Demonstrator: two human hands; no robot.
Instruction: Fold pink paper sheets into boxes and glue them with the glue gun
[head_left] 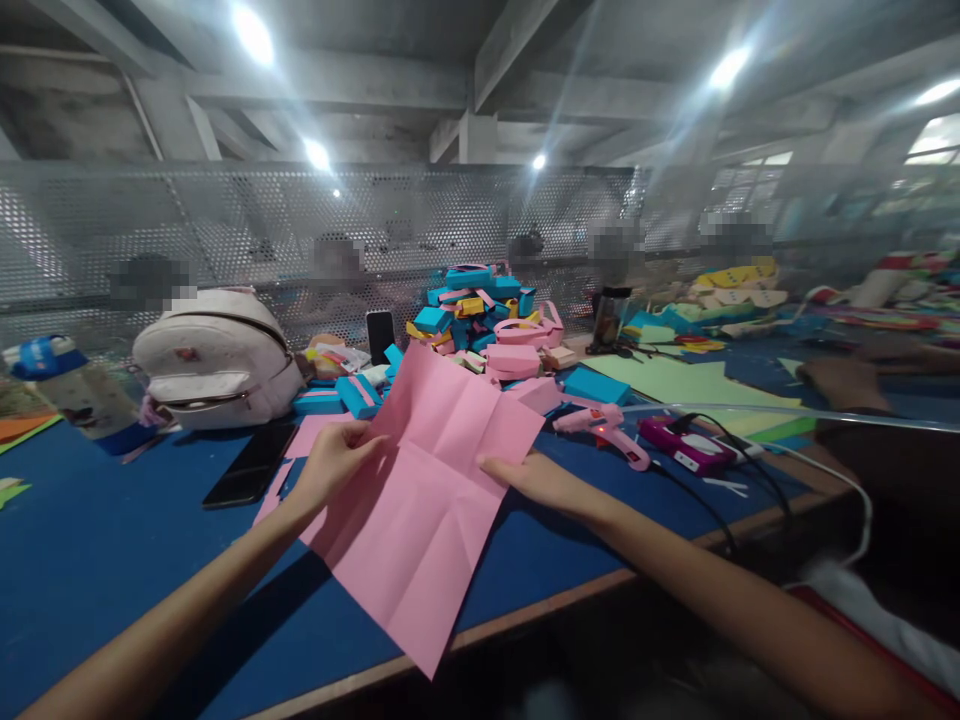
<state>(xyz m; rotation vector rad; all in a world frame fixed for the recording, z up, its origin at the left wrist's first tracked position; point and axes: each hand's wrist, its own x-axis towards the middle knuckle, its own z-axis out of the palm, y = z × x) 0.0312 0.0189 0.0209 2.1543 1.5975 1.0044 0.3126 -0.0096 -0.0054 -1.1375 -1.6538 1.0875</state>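
A large sheet of pink paper (427,490), marked with crossing fold creases, is held up and tilted above the blue tabletop (97,580). My left hand (341,455) pinches its left side between thumb and fingers. On the right side, my right hand (525,475) grips the sheet with the thumb on top; its other fingers are hidden behind the paper. The lowest corner hangs over the table's front edge. More pink paper pieces (307,437) lie on the table by my left hand. A pink glue gun (604,430) with an orange light lies beyond my right hand.
A heap of blue, pink and yellow paper boxes (480,300) stands at the back. Leftward are a black phone (251,465), a white backpack (217,360) and a bottle (82,395). Cables run past a purple power strip (686,445). Another person's hand (840,380) is at right.
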